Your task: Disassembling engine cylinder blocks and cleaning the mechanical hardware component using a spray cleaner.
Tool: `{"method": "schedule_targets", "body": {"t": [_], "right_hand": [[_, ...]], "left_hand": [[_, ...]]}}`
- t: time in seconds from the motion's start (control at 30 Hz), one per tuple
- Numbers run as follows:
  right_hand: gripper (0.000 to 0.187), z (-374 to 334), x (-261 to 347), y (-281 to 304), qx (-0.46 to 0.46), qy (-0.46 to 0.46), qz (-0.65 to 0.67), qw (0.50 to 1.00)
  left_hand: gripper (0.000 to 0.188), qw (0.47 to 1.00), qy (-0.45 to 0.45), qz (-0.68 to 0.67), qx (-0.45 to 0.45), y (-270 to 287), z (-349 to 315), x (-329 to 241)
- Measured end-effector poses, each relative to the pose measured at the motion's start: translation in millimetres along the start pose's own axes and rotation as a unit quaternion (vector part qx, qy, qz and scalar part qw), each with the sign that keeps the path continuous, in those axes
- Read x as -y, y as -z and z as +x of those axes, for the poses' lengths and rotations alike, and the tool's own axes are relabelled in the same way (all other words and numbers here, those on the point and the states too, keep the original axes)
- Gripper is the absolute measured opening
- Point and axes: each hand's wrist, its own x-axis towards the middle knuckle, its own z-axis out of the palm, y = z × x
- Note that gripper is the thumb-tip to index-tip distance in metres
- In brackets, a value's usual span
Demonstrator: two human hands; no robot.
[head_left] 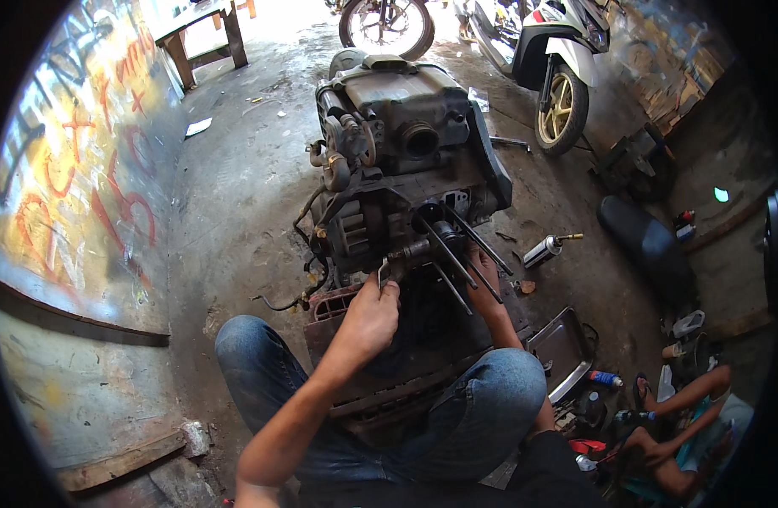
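Observation:
A dirty scooter engine (418, 97) sits in front of my knees on a reddish-brown slatted crate (363, 381). Long metal studs (482, 243) stick out toward me from its crankcase, around a piston (445, 230). My left hand (370, 317) is closed around a silver metal tool, apparently a wrench (384, 273), at the engine's lower front, left of the studs. On the other side, my right hand (485, 278) reaches in beside the piston, behind the studs. Its fingertips are hidden there, so what it touches does not show.
A spray can (541, 251) lies on the floor to the right, near a metal tray (562, 356). Loose wires (300, 296) hang off the engine's left side. A black seat (643, 250) and a parked scooter (558, 76) stand farther right. Another person's arm (685, 398) shows at lower right.

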Motion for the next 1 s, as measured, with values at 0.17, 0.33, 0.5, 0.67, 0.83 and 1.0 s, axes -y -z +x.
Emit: {"method": "schedule_targets", "body": {"t": [0.17,0.33,0.5,0.67,0.83,1.0], "right_hand": [[0.043,-8.6,29.0,-7.8,0.002,-0.026,0.077,0.997],[0.032,-16.3,49.0,-8.7,-0.007,-0.002,0.104,0.995],[0.027,-10.5,31.7,-7.5,-0.007,0.055,0.050,0.997],[0.024,-8.9,24.8,-3.6,0.009,0.029,0.068,0.997],[0.023,-13.1,37.3,-2.2,0.018,0.008,0.065,0.998],[0.024,-9.7,27.8,-5.0,0.030,-0.028,0.083,0.996]], "left_hand": [[0.007,0.978,0.156,-0.108,0.082,16.2,6.5,-40.8],[0.009,0.983,0.147,-0.097,0.057,2.3,6.0,-43.5],[0.019,0.990,0.128,-0.057,0.008,3.8,-3.6,-35.3],[0.024,0.981,0.158,-0.095,0.056,-4.5,-10.6,-43.0],[0.024,0.963,0.165,-0.204,0.063,10.9,2.2,-28.0],[0.027,0.962,0.189,-0.190,0.049,3.9,-1.0,-42.3]]}}
